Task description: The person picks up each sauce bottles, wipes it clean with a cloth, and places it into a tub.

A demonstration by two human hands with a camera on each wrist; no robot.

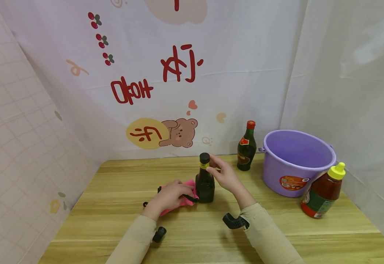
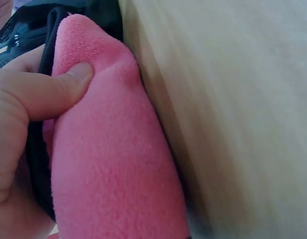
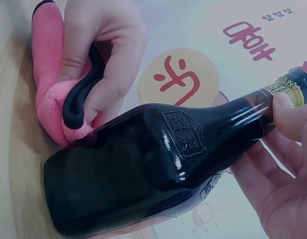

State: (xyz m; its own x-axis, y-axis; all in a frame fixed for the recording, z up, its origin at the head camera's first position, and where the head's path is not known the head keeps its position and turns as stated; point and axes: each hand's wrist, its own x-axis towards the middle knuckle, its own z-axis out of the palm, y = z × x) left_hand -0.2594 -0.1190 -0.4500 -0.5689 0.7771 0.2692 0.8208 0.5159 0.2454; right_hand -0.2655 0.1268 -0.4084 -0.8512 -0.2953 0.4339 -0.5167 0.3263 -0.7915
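A dark glass sauce bottle with a black cap and yellow neck label stands upright on the wooden table. My right hand holds its neck, thumb on the yellow label and fingers behind, as the right wrist view shows. A pink cloth with black edging is pinched in my left hand, the thumb pressing on its fuzzy side. In the right wrist view the bunched cloth touches the lower side of the bottle. The rest of the cloth lies on the table under my left hand.
Right of the hands, a green bottle with a red cap stands near the back wall. Beside it is a purple bucket, and a red sauce bottle with a yellow cap leans against the bucket. Printed white sheeting hangs behind the table.
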